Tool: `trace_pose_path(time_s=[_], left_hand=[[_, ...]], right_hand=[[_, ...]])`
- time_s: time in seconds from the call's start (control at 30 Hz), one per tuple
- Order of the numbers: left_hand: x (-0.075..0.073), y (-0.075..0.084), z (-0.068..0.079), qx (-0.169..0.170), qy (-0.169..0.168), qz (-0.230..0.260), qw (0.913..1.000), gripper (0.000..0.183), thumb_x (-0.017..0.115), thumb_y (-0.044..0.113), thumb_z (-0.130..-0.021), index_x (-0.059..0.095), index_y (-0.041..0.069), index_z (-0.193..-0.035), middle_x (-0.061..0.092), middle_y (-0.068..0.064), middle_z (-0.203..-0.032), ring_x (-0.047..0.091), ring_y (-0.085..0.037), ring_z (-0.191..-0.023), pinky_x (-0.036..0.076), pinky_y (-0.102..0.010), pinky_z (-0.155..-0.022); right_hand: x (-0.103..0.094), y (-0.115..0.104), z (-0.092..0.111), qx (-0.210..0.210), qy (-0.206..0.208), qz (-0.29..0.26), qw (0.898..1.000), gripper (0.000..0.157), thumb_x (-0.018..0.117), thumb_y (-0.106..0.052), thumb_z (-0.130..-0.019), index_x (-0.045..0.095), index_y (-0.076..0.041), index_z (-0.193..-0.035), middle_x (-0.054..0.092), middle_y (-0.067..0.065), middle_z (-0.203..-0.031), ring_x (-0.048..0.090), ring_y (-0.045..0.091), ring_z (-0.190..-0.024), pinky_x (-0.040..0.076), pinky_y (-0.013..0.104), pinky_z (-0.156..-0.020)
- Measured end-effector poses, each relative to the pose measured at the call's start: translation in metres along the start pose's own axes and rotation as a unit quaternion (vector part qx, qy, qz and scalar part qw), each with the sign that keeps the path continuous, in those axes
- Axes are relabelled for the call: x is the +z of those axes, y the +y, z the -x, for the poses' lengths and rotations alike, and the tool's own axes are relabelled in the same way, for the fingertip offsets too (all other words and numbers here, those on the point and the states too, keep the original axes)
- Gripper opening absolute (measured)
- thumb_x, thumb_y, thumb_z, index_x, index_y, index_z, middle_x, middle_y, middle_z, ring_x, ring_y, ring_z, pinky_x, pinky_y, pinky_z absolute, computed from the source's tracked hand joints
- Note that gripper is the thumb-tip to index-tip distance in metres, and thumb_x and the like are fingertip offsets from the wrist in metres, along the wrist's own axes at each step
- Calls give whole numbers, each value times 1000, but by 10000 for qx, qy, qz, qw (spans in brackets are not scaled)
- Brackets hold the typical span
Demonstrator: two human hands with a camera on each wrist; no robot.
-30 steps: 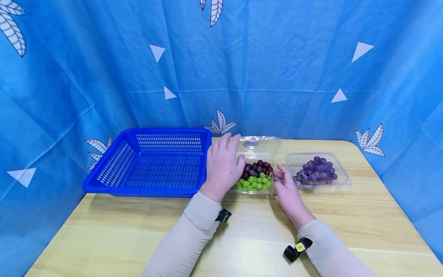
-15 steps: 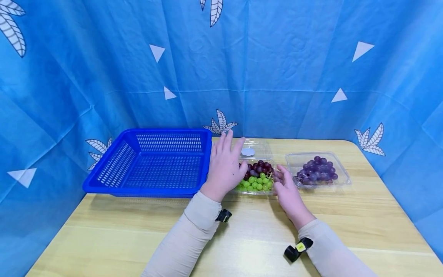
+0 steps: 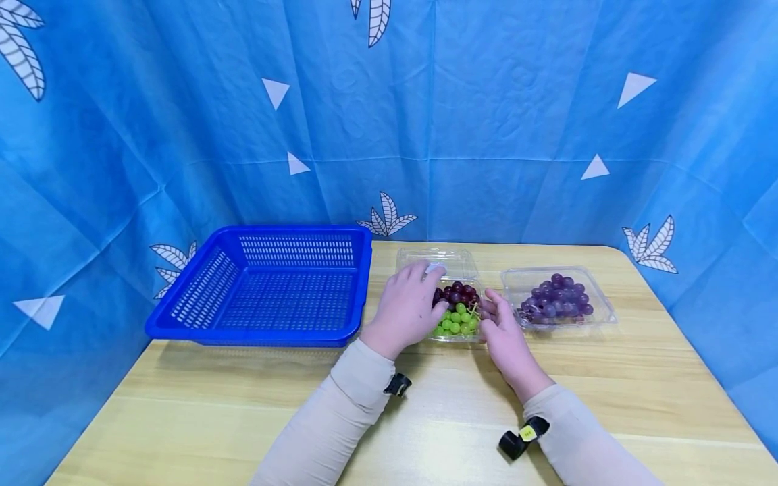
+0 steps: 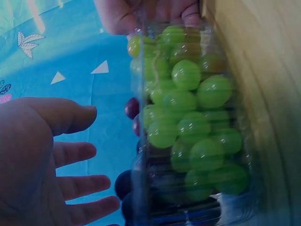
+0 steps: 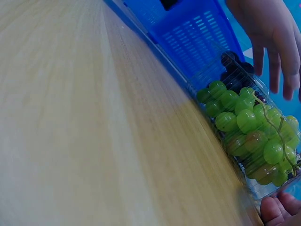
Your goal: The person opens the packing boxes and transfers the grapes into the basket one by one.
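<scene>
Two kinds, green grapes [image 3: 456, 322] and dark red grapes [image 3: 457, 293], lay in an open clamshell [image 3: 462, 264] on the table [image 3: 437, 432].
I saw the left hand [image 3: 406, 309] above it, fingers spread, holding nothing; the right hand [image 3: 506, 337] touched its end, grip unclear.

Cannot see the left end of the open clear box [image 3: 456, 337] behind the left grip [image 3: 408, 307]. Cannot tell whether pinching or only touching the box's right end with the right grip [image 3: 509, 341]. Cannot read the small print on the yellow label [image 3: 527, 433]. Loses both sleeves [image 3: 340, 418] past the near picture edge.
</scene>
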State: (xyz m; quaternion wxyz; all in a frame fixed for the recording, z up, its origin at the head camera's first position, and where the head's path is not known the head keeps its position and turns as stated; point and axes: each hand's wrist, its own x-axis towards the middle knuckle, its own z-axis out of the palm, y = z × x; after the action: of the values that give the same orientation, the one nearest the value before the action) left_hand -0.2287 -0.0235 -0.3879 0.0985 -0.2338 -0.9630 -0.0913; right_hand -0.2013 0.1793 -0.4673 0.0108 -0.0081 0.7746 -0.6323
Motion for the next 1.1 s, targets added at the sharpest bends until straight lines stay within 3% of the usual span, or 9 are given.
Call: trace_pose_path(time_s=[0.37, 0.6, 0.83, 0.97, 1.1], left_hand=[[22, 0, -2, -32, -426, -107, 9990, 64, 60, 49, -98, 45, 19, -152, 51, -12, -144, 46, -35, -133, 33, -51, -114], [33, -4, -9, -317, -739, 285, 9964, 72, 63, 57, -92, 47, 20, -152, 45, -16, -149, 41, -36, -138, 30, -51, -116], [26, -4, -16, -449, -1458, 614, 9864, 84, 70, 60, -85, 47, 15, -151, 44, -20, -152, 47, -40, -134, 37, -54, -111], [22, -6, -27, -413, -1673, 686, 9826, 85, 76, 61, -79, 54, 14, -145, 58, -10, -141, 56, -32, -125, 44, -49, -104], [21, -8, -35, -376, -1898, 610, 9792, 87, 76, 66, -76, 55, 19, -146, 61, -1, -140, 55, -27, -127, 40, -46, -107]], right_hand=[[-1, 1, 0, -48, -57, -53, 10000, 75, 45, 1, -94, 13, -6, -161, 32, 23, -156, 30, 39, -145, 30, 52, -116], [-1, -2, 1, -28, -68, -27, 10000, 75, 44, 2, -94, 13, -6, -161, 31, 24, -156, 29, 40, -145, 27, 53, -117], [2, -1, 2, -110, -119, 126, 9998, 75, 46, 0, -94, 15, -7, -161, 34, 23, -154, 32, 40, -143, 28, 55, -116], [2, -1, 2, -100, -32, 151, 9998, 75, 45, 0, -93, 15, -8, -161, 34, 22, -154, 33, 40, -143, 30, 55, -115], [1, -1, 3, -61, 14, 170, 9998, 78, 45, 1, -91, 14, -9, -162, 33, 22, -155, 31, 40, -143, 29, 55, -116]])
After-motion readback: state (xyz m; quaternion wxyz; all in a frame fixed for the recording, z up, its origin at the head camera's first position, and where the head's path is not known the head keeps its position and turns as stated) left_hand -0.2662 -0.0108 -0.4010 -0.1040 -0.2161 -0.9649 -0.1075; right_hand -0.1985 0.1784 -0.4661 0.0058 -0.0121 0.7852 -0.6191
